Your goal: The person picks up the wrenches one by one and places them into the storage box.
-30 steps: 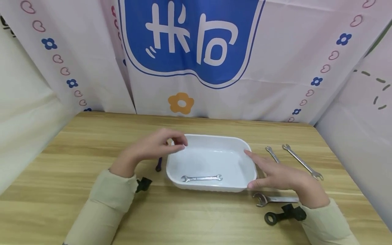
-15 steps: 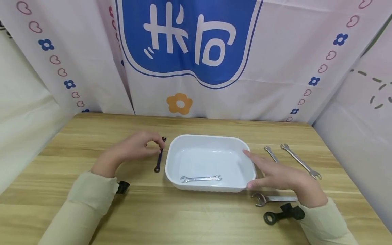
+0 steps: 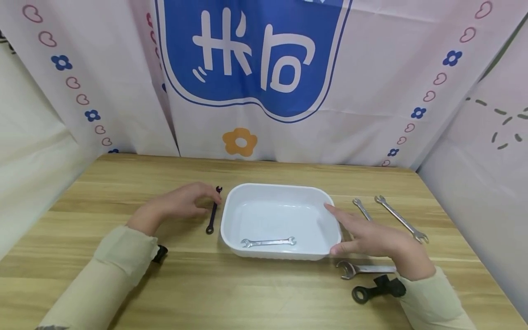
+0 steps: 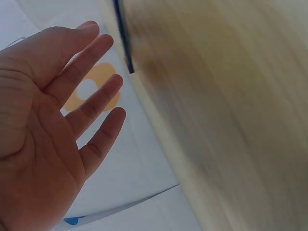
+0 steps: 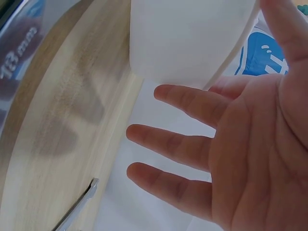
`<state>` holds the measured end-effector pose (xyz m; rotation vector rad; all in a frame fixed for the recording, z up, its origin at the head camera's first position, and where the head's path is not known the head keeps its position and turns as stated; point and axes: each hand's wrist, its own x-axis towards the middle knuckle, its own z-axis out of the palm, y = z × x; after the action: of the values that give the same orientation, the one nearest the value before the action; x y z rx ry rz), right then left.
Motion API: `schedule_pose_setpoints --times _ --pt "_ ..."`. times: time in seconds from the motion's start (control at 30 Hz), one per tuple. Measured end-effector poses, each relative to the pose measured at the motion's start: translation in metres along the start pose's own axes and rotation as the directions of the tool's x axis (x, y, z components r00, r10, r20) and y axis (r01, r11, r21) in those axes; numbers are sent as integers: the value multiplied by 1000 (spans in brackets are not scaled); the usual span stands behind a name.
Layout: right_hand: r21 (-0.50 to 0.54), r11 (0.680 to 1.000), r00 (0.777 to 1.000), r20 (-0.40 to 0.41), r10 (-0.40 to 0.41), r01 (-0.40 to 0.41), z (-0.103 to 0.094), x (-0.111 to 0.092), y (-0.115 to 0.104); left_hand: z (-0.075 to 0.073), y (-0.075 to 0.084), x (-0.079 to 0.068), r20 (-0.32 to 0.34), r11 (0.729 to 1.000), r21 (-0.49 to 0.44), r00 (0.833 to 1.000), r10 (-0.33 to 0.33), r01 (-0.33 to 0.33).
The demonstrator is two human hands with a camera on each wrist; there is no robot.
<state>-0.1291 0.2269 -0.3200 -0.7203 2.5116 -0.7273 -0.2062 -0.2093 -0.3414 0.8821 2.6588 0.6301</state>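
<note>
A dark combination wrench (image 3: 213, 211) lies on the table just left of a white rectangular dish (image 3: 280, 256). My left hand (image 3: 181, 201) hovers by the wrench's upper part, and whether it touches is unclear. In the left wrist view, that hand's fingers (image 4: 96, 108) are extended and hold nothing; part of the dark wrench (image 4: 124, 38) shows beyond the fingertips. My right hand (image 3: 371, 234) rests its fingertips at the dish's right rim, fingers straight. Inside the dish, near its front wall, lies a small silver open-end wrench (image 3: 268, 242).
Right of the dish lie a small silver wrench (image 3: 362, 209) and a longer one (image 3: 401, 218). A large open-end wrench (image 3: 367, 269) lies partly under my right wrist, with a black ring-ended piece (image 3: 363, 294) in front. A printed cloth (image 3: 371, 91) hangs behind the table.
My left hand has moved left from over the dish's left end to beside the dark wrench, which now shows more fully. My right hand stays at the dish's right rim.
</note>
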Motion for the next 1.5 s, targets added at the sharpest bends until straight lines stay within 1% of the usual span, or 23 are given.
schedule_pose_setpoints --times 0.1,0.27,0.37,0.43,0.53,0.67,0.93,1.0,1.1,1.23,1.33,1.5 --pt "-4 1000 1000 -1 -5 5 1 1 0 2 -3 0 20 1000 19 1000 19 -19" --pt "-6 1000 1000 -7 -14 14 1 1 0 3 -6 2 54 1000 -1 998 19 -19" --pt "-1 1000 1000 -5 -6 6 1 0 -1 4 -8 3 64 999 26 997 35 -37" --pt "-3 1000 1000 -6 -8 8 1 0 -1 4 -10 4 58 997 56 997 51 -54" --pt "-6 1000 1000 -7 -18 18 1 0 -1 4 -12 5 25 990 105 995 98 -100" --pt "-17 1000 1000 -9 -24 24 1 0 -1 4 -16 5 -18 982 134 990 140 -136" --pt "-37 999 1000 -14 -25 24 1 0 -1 2 -14 1 -1 987 100 992 126 -125" --pt "-33 999 1000 -13 -26 25 1 0 0 2 -14 0 13 991 84 994 106 -107" --pt "-27 999 1000 -14 -26 25 1 0 0 3 -14 -1 52 997 43 997 57 -59" --pt "-15 1000 1000 -11 -22 22 1 0 -1 3 -12 -4 104 1000 -7 994 14 -13" --pt "-10 1000 1000 -11 -21 21 1 -1 -1 3 -12 -7 121 1000 -26 993 13 -9" --pt "-7 1000 1000 -11 -21 21 1 0 -2 4 -15 -10 136 998 -64 991 11 -3"
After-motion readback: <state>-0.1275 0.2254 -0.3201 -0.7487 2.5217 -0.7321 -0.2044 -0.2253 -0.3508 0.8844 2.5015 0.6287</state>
